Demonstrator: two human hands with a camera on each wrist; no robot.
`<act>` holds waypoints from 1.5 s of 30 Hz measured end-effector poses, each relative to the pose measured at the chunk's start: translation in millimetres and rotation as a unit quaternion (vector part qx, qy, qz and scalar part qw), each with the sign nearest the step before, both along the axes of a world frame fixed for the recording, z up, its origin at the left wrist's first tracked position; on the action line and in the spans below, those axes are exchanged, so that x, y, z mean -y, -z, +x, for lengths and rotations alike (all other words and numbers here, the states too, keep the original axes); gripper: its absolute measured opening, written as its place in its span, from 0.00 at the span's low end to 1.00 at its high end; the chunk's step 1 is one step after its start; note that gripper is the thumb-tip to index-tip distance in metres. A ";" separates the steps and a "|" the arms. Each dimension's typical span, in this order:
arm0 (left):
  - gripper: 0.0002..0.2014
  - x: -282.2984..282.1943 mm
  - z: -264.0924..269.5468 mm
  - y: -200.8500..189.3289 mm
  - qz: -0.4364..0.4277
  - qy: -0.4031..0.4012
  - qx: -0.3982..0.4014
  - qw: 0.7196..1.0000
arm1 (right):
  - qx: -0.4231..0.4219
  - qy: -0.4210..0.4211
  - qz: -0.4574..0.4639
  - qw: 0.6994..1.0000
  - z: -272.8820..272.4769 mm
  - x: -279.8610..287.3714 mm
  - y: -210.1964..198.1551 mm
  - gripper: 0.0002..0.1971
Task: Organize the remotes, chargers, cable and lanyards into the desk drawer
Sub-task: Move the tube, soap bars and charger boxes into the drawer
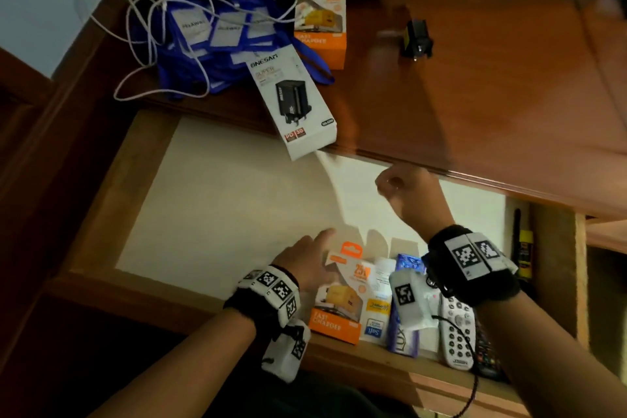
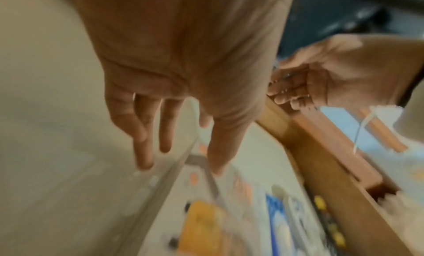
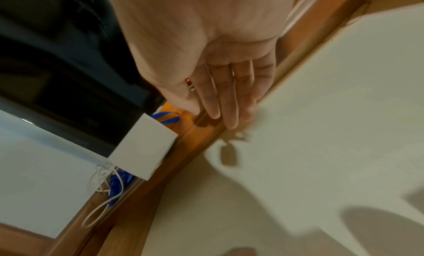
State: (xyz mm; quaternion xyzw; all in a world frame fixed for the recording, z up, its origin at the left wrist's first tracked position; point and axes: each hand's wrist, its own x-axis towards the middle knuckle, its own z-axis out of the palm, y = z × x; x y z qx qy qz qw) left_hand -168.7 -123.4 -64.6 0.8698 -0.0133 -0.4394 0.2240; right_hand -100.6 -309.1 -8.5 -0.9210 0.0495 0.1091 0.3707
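The left hand [image 1: 305, 260] lies low in the open wooden desk drawer [image 1: 101, 210], fingers straight and spread, holding nothing; its fingertips [image 2: 144, 162] sit at the far left corner of an orange-and-white fast-charger box [image 1: 339, 307] that lies flat at the near edge of the drawer. In the left wrist view the picture is too blurred to tell whether they press the box or only hover over it. Just right of that box lie a white sachet-like packet [image 1: 376, 309], a purple-blue Lux packet [image 1: 403, 332], a white remote control [image 1: 458, 332] and, at the far right, a dark remote [image 1: 488, 356], partly hidden under the right wrist.

The right hand [image 1: 410, 195] is raised at the far side of the drawer, close under the edge of the brown wooden desk top [image 1: 492, 95]. It holds nothing; the wrist view shows its fingers [image 3: 229, 100] straight and close together, with a ring on one of them.

On the desk top, a white Onesam charger box [image 1: 295, 102] overhangs the near edge to the left of the right hand. Behind it stands a second orange charger box [image 1: 322, 20]. Further left lies a heap of blue lanyards with white cards [image 1: 210, 41], with a white cable [image 1: 152, 44] looped loosely over them. A loose black plug charger [image 1: 417, 37] sits alone, well right of the boxes.

A yellow glue stick [image 1: 526, 254] lies in the narrow right-hand compartment of the drawer.
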 end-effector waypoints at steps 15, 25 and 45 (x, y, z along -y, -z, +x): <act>0.21 -52.6 143.5 -89.8 0.014 0.034 0.407 0.913 | 0.086 -0.016 -0.041 0.995 154.8 -86.8 -47.0 0.22; 0.21 -89.3 157.6 -89.9 -0.015 0.060 0.343 0.937 | 0.039 -0.123 -0.166 0.978 172.8 -69.6 -20.8 0.23; 0.19 -94.0 143.7 -75.9 0.001 0.044 0.424 0.904 | 0.010 0.193 -0.205 0.959 95.0 -79.3 -21.9 0.43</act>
